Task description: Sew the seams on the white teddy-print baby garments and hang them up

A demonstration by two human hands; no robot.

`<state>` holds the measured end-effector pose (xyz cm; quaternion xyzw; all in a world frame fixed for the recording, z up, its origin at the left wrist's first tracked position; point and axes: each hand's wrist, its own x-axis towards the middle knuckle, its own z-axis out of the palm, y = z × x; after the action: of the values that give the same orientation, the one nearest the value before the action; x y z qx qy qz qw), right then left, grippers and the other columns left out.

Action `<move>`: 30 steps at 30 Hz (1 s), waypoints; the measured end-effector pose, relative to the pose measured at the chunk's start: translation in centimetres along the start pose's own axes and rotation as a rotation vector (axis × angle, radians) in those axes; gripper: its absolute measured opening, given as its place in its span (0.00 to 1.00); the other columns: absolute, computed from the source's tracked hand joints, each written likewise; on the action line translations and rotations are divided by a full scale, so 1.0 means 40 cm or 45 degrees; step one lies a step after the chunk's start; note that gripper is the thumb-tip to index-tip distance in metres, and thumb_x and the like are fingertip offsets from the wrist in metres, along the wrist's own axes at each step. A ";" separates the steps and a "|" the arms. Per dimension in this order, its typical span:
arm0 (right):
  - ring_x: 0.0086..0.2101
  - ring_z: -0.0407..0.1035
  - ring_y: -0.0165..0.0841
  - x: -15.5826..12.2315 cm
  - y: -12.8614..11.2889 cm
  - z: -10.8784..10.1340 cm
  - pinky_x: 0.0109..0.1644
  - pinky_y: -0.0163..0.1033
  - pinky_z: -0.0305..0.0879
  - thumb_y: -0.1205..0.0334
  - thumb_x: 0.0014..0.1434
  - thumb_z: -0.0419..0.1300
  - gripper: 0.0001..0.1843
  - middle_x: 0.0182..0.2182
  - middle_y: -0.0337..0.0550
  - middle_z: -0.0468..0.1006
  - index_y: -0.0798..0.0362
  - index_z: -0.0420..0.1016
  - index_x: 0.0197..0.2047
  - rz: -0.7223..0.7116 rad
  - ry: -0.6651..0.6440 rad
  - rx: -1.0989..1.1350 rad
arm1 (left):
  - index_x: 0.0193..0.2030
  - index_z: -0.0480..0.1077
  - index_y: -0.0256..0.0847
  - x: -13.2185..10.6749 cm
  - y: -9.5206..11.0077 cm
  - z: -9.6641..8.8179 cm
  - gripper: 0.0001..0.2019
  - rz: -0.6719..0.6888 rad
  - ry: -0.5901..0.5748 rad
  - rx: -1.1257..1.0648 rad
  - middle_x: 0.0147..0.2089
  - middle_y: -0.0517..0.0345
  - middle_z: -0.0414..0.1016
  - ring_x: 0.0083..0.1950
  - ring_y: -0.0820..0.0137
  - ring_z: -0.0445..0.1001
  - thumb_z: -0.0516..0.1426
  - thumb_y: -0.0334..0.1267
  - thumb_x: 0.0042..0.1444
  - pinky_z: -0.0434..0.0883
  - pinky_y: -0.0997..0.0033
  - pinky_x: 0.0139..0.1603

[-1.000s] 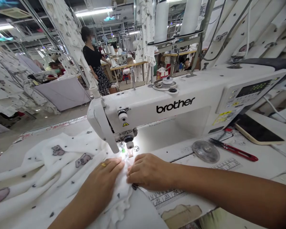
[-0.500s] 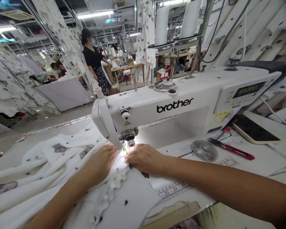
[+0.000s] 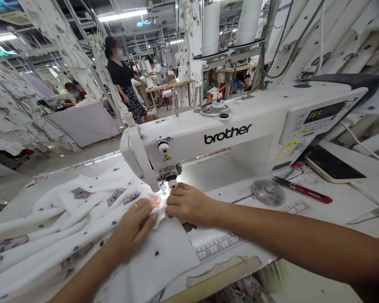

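White printed fabric (image 3: 55,221) lies beneath both hands (image 3: 135,223).

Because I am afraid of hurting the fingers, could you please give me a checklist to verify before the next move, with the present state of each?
1. Left hand rests on the printed fabric: ok.
2. Right hand well away from the sewing machine's needle area: not ok, fingers close beside it.
3. Needle raised: cannot tell, too small and bright there.
4. Red-handled snips apart from both hands: ok.
5. Phone apart from the fabric: ok.
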<state>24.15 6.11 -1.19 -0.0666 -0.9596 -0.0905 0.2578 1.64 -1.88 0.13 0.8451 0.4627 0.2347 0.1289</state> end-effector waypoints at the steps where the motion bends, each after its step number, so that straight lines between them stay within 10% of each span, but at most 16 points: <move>1: 0.36 0.63 0.33 0.002 -0.003 -0.001 0.49 0.41 0.55 0.72 0.66 0.51 0.10 0.32 0.40 0.74 0.54 0.71 0.36 -0.056 -0.011 -0.062 | 0.48 0.70 0.41 0.007 -0.010 -0.013 0.11 0.025 -0.018 -0.022 0.51 0.49 0.75 0.56 0.63 0.71 0.48 0.36 0.67 0.69 0.62 0.57; 7: 0.38 0.62 0.35 -0.003 -0.005 -0.035 0.56 0.44 0.54 0.70 0.64 0.55 0.08 0.33 0.41 0.73 0.54 0.74 0.35 -0.164 -0.154 0.021 | 0.25 0.61 0.42 0.054 0.022 -0.069 0.19 -0.214 -0.020 0.101 0.24 0.63 0.65 0.28 0.71 0.66 0.46 0.43 0.68 0.66 0.71 0.31; 17: 0.34 0.62 0.31 -0.024 0.007 -0.068 0.50 0.39 0.55 0.64 0.65 0.55 0.08 0.29 0.37 0.73 0.53 0.76 0.38 -0.089 -0.203 0.451 | 0.42 0.65 0.42 0.021 0.097 0.034 0.05 -0.082 0.124 0.584 0.36 0.57 0.73 0.34 0.64 0.71 0.53 0.40 0.63 0.65 0.65 0.34; 26: 0.31 0.63 0.30 -0.013 -0.006 -0.084 0.52 0.40 0.56 0.65 0.64 0.56 0.09 0.27 0.35 0.75 0.53 0.73 0.31 -0.056 -0.307 0.336 | 0.45 0.68 0.39 0.017 0.111 0.020 0.08 0.287 0.330 0.822 0.39 0.52 0.74 0.39 0.62 0.71 0.53 0.27 0.60 0.67 0.61 0.45; 30: 0.30 0.64 0.30 -0.012 -0.006 -0.087 0.52 0.40 0.56 0.65 0.63 0.57 0.08 0.27 0.35 0.76 0.52 0.73 0.32 -0.051 -0.306 0.341 | 0.45 0.69 0.37 0.016 0.112 0.023 0.08 0.398 0.205 0.851 0.31 0.55 0.72 0.36 0.63 0.69 0.53 0.26 0.60 0.66 0.60 0.43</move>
<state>26.21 5.10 1.48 -0.0229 -0.9882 0.0417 0.1458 5.63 -3.74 1.48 0.8798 0.3879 0.1532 -0.2282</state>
